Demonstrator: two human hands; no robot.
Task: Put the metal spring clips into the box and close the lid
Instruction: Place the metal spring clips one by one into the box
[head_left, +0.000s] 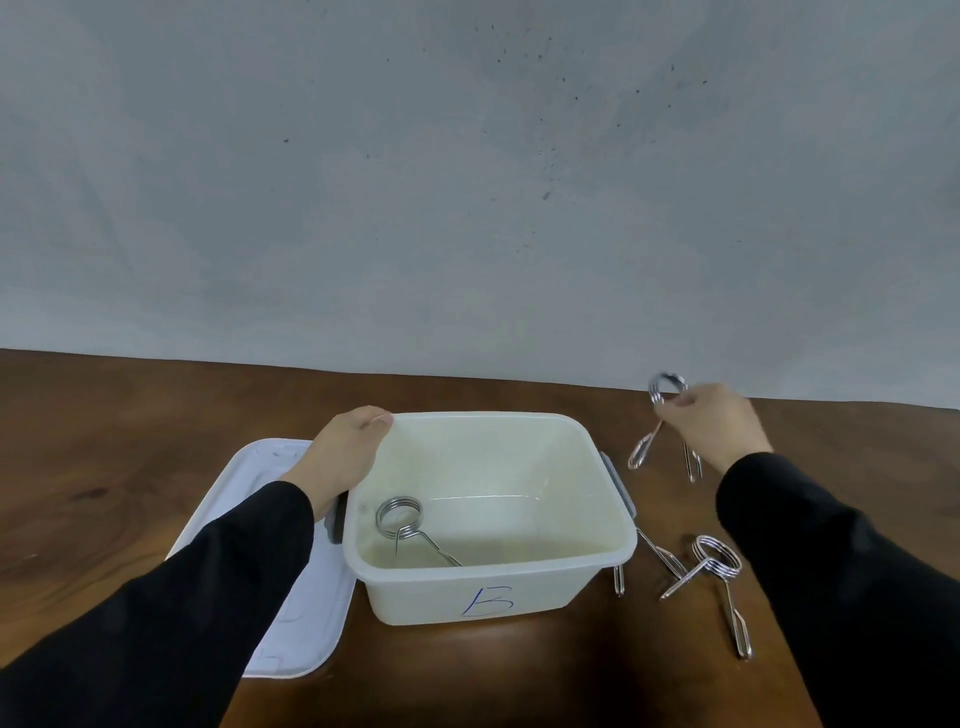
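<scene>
I am bracing the box (483, 525) with my left hand (347, 457), which is draped over its left rim at centre-left of the frame, thumb up near the back corner. My guess is this is keeping the light plastic tub from sliding while I am feeding it from the other side. Those fingers are wrapping down the outer wall out of sight, so I cannot tell how tightly they are curled; they are holding nothing but the rim.

My right hand (719, 426), at the right of the frame just below the wall line, is pinching a spring clip (666, 395) by its coil, fingers (685, 401) closed on it, with its 2 wire legs dangling downward above the surface (130, 441). Holding it by the coil is letting the legs hang free, which should make it easy to drop in over the right rim.

1 clip (400, 517) is already lying inside the box at its lower left, coil against the left wall. At the lower right of the frame, just beside the box, a loose clip (719, 558) is waiting on the surface, and a second clip (652, 553) is lying tangled beside it, partly hidden by the box corner.

The lid (291, 597) is lying flat to the left of the box, partly under my left sleeve, kept close for closing later. I judge the task is roughly midway.
</scene>
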